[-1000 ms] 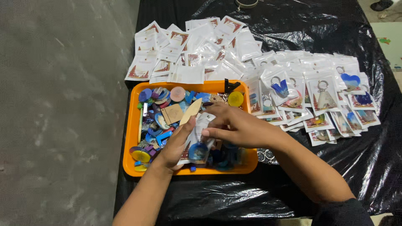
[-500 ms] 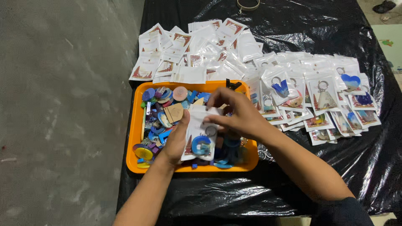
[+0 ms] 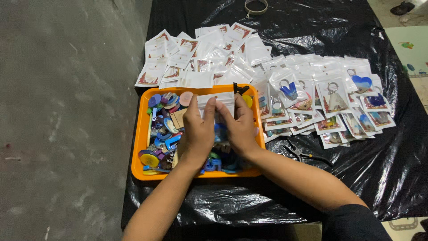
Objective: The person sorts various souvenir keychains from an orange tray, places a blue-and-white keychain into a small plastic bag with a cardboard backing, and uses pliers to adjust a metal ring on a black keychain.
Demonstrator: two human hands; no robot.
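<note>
White pouch (image 3: pixel 217 101) upright, long axis vertical, pinched by both hands' fingers (image 3: pixel 209 108) above orange tray (image 3: pixel 139 134).

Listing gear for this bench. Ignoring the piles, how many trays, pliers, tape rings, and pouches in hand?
orange tray: 1
pliers: 1
tape ring: 1
white pouch held by left hand and right hand: 1
Total: 4

A small white plastic pouch (image 3: pixel 217 100) is pinched between the fingers (image 3: pixel 209 107) of both hands, which meet at its middle. It stands upright with its top edge level, above the fingertips. Its lower part is hidden behind the fingers.
</note>
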